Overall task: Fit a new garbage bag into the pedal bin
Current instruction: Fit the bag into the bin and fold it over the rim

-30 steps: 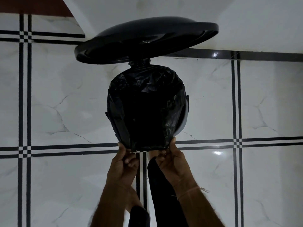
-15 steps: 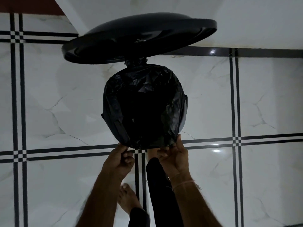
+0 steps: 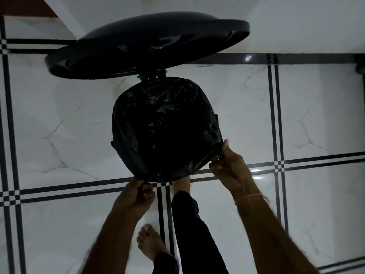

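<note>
While our foot holds the lid (image 3: 146, 46) up, the bag (image 3: 166, 127) lines the bin (image 3: 216, 120). Thin, limp and slippery, it wants pinching at the hem: left hand (image 3: 136, 194) and right hand (image 3: 229, 165) grip it there

bin mouth open, near edge crowded

Lid (image 3: 146, 46) is tipped up beyond the fingertips, so nothing's over the bag (image 3: 166, 127) opening. Btwn left hand (image 3: 136, 194) & right hand (image 3: 229, 165) a leg (image 3: 189, 224) and foot block the near side. Bare floor tiles (image 3: 59, 125) outside both hands.
</note>
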Motion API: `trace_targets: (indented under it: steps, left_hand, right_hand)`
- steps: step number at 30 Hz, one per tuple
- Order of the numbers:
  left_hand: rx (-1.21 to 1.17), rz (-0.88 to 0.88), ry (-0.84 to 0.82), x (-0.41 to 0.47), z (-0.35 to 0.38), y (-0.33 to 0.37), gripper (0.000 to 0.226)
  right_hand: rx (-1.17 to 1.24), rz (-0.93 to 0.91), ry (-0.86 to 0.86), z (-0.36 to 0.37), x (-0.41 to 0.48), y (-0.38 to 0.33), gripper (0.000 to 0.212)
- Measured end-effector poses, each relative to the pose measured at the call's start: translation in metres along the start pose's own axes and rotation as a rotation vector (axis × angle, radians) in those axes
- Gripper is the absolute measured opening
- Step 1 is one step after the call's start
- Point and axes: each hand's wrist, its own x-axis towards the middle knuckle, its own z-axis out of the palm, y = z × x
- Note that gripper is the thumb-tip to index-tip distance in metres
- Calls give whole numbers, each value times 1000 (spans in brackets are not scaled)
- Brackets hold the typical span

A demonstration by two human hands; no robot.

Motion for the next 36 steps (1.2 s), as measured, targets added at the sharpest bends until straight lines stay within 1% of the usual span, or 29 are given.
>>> trace_targets:
  steps: [2,3,5,6,7,8,9,10,12,14,16,18,21,24,25,26,27,28,29,30,32,33,34,36]
  left_hand:
    - [3,21,-18,-1,-1,0,15]
    - [5,31,-38,-1,1,0,18]
    - [-38,43,-71,2,-2,-1,33]
    - [-63,53,-79,2,-4,-2,29]
    - [-95,78,-89,-1,-2,-2,14]
    - [-129,126,-97,-2,-3,-1,22]
    - [-131,162,-113,-3,-3,2,39]
    - [-128,195,-137,-6,0,7,45]
    - [-96,245,-154,-10,1,17,42]
    - [-18,245,-120,-11,2,29,28]
    - [34,239,-61,-8,2,36,16]
    - [43,226,23,-2,4,41,20]
    - [65,237,143,6,10,45,16]
    - [124,255,207,6,16,44,11]
    - [147,270,235,5,17,44,11]
    - [168,286,268,4,18,46,10]
    - [202,299,277,5,18,47,8]
    - [239,304,271,3,19,48,9]
    - [254,309,245,5,20,48,16]
    - [248,315,217,6,20,47,25]
    - [145,318,108,-1,22,44,37]
    - [81,305,52,-4,22,42,42]
    - [28,283,10,-5,18,42,43]
    - [-36,273,-47,-3,10,41,41]
  right_hand:
    - [-28,30,30,3,7,-8,23]
    - [-29,49,27,4,11,-11,23]
    - [-13,75,23,9,17,-15,26]
    - [-9,83,28,12,20,-17,29]
    - [-12,95,36,15,23,-18,33]
    - [-18,110,47,18,24,-18,35]
    - [-21,123,60,18,27,-16,37]
    - [-26,136,80,19,29,-13,37]
    - [-56,156,137,22,33,-10,36]
    - [-88,151,199,29,35,-15,35]
    - [-70,110,247,29,37,-21,33]
    - [-44,51,267,28,42,-19,28]
    - [-124,-48,224,27,47,-9,27]
    - [-88,-87,75,26,38,-9,32]
    - [-111,-112,48,21,38,-9,29]
    - [-138,-125,51,19,37,-9,21]
    - [-192,-145,119,16,41,-9,19]
    - [-234,-144,174,19,41,-10,24]
    - [-278,-138,206,19,44,-12,28]
    - [-268,-127,213,22,44,-14,29]
    - [-207,-85,152,24,39,-16,24]
    - [-170,-72,114,23,34,-18,28]
    - [-137,-59,80,20,31,-18,31]
    - [-127,-54,4,11,32,-17,31]
